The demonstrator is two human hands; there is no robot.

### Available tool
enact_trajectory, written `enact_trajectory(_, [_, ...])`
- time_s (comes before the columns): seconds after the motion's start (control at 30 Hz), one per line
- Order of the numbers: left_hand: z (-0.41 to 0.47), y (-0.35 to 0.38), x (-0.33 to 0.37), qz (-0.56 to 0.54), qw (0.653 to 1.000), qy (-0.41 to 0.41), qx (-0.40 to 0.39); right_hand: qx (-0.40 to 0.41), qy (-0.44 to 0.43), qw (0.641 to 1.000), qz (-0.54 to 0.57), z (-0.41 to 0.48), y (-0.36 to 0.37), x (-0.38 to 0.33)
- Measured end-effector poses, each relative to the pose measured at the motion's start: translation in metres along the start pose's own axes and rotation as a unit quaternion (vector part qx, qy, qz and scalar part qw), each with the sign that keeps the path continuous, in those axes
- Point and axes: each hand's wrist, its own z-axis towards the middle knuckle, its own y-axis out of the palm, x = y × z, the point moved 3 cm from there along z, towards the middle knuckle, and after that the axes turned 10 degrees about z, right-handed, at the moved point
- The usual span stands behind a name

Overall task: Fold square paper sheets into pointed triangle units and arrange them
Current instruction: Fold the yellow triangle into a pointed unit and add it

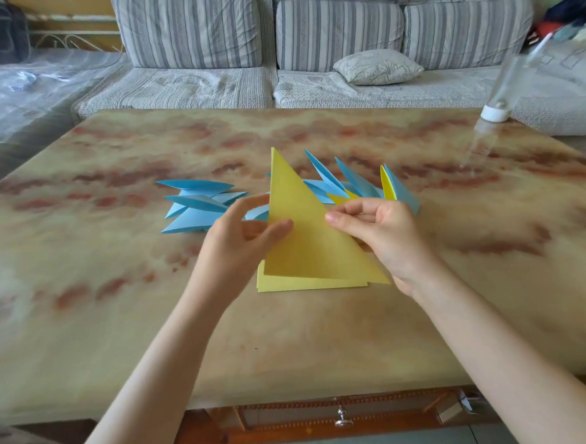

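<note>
I hold a yellow sheet folded into a tall triangle (306,234) upright above the table, its point up. My left hand (241,238) pinches its left edge between thumb and fingers. My right hand (381,230) pinches its right slanted edge. Under it lies a small stack of yellow square sheets (298,282). Behind my hands sit several folded blue pointed units (198,203) lying at the left, and a row of blue and yellow units (361,183) standing at the right.
The marbled table (292,342) reaches to a drawer front with a metal knob (343,419) at its near edge. A clear bottle with a white cap (492,117) stands at the far right. A grey striped sofa (308,49) runs behind.
</note>
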Motion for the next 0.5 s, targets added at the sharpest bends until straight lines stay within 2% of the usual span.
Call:
enact_trajectory(0.1, [0.001,0.001,-0.005,-0.030,0.999,-0.019,-0.013,-0.039,-0.001,0.999,-0.022,-0.001,0.002,0.000])
enact_trajectory(0.3, [0.004,-0.007,-0.007,-0.060,0.996,-0.040,-0.051,-0.191,-0.108,0.973,-0.073,0.000,-0.015,-0.012])
enact_trajectory(0.5, [0.002,-0.005,-0.005,-0.069,0.992,-0.041,-0.092,-0.204,-0.149,0.962,-0.107,0.001,-0.008,-0.009])
